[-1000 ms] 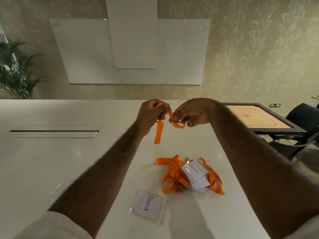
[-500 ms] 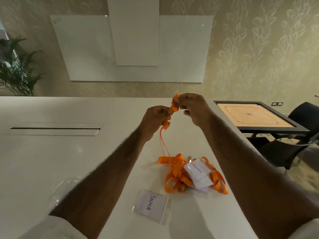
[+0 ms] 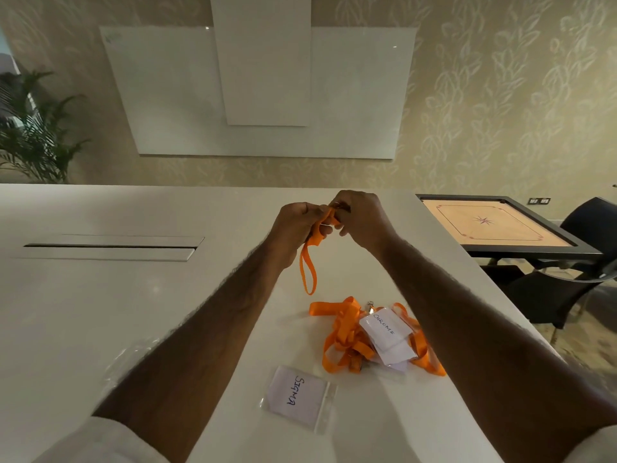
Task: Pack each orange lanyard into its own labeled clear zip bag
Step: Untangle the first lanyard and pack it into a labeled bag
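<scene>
Hands, two, raised together above the white table (image 3: 100, 312). Left hand (image 3: 297, 225): fingers curled round one orange lanyard (image 3: 309, 262), whose loop hangs free below the fist. Right hand (image 3: 360, 218): fingertips pinching the same lanyard's upper end. Heap of orange lanyards (image 3: 347, 329), one, on the table near the hanging loop; number within not countable. Stack of labeled zip bags (image 3: 384, 332) on the heap, top one reading "CHROME". Zip bag labeled "SIGMA" (image 3: 297, 397), one, flat just beside the heap. Carrom board (image 3: 494, 225), one, at right.
</scene>
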The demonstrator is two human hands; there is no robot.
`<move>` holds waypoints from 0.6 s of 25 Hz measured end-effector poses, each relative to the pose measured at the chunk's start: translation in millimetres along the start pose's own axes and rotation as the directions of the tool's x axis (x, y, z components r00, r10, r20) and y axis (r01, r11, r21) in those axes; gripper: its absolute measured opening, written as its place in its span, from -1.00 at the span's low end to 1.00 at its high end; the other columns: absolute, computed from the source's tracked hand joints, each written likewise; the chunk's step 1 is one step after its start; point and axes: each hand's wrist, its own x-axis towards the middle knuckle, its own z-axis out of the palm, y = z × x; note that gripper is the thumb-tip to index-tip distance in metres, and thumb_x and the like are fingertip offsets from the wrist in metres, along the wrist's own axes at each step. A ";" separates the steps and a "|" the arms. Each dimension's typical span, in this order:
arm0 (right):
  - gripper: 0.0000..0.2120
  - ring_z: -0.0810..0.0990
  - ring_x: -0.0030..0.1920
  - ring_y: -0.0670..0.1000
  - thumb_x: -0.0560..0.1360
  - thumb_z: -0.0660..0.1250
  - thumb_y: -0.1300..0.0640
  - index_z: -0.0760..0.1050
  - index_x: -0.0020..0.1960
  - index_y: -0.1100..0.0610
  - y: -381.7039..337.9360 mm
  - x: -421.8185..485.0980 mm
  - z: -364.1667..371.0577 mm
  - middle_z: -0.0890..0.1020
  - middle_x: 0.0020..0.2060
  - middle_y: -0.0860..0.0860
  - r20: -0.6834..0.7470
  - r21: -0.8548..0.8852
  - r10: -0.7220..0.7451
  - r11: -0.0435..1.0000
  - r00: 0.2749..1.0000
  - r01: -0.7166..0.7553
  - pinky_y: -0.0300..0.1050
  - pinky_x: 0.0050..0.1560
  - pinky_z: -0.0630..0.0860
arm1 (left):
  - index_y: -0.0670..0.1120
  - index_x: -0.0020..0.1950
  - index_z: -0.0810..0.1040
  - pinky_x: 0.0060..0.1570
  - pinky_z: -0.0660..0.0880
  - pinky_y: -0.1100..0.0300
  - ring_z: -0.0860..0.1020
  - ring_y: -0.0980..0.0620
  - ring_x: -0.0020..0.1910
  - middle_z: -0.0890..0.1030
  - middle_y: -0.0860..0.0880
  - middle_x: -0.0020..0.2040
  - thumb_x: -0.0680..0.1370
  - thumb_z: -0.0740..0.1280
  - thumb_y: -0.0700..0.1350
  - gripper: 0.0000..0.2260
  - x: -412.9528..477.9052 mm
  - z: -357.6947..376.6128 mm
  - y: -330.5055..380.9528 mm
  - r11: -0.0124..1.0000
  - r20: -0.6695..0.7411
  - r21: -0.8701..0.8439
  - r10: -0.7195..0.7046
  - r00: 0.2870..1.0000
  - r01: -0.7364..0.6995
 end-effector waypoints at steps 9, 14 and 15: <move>-0.77 0.72 -0.22 0.10 0.65 0.25 0.14 0.50 0.14 0.31 -19.3 -1.3 3.3 0.69 -0.13 0.18 0.121 0.473 0.180 0.854 0.976 -0.216 -0.01 -0.18 0.65 | -0.27 0.02 0.66 0.09 0.62 -0.07 0.66 -0.26 -0.07 0.70 -0.23 -0.09 0.61 0.36 0.02 -0.68 0.7 -2.0 4.4 0.984 -0.011 0.143 0.109 0.994 -0.106; -0.77 0.59 -0.16 0.14 0.65 0.21 0.25 0.55 0.04 0.41 -13.0 -2.9 0.5 0.59 -0.17 0.29 0.228 0.644 0.169 0.713 0.959 -0.279 -0.05 -0.16 0.48 | -0.26 0.11 0.61 0.10 0.63 -0.05 0.66 -0.10 -0.14 0.69 -0.20 -0.06 0.62 0.36 -0.06 -0.75 2.8 -4.2 2.5 0.994 0.030 0.074 0.076 0.997 -0.078; -0.78 0.57 -0.17 0.12 0.65 0.21 0.26 0.55 0.06 0.41 -12.1 -2.8 0.3 0.58 -0.19 0.25 0.218 0.668 0.193 0.685 0.957 -0.291 -0.07 -0.17 0.48 | -0.25 0.14 0.60 0.09 0.63 -0.06 0.66 -0.09 -0.16 0.69 -0.18 -0.07 0.62 0.36 -0.09 -0.77 3.2 -4.6 1.9 0.996 0.029 0.050 0.068 0.997 -0.069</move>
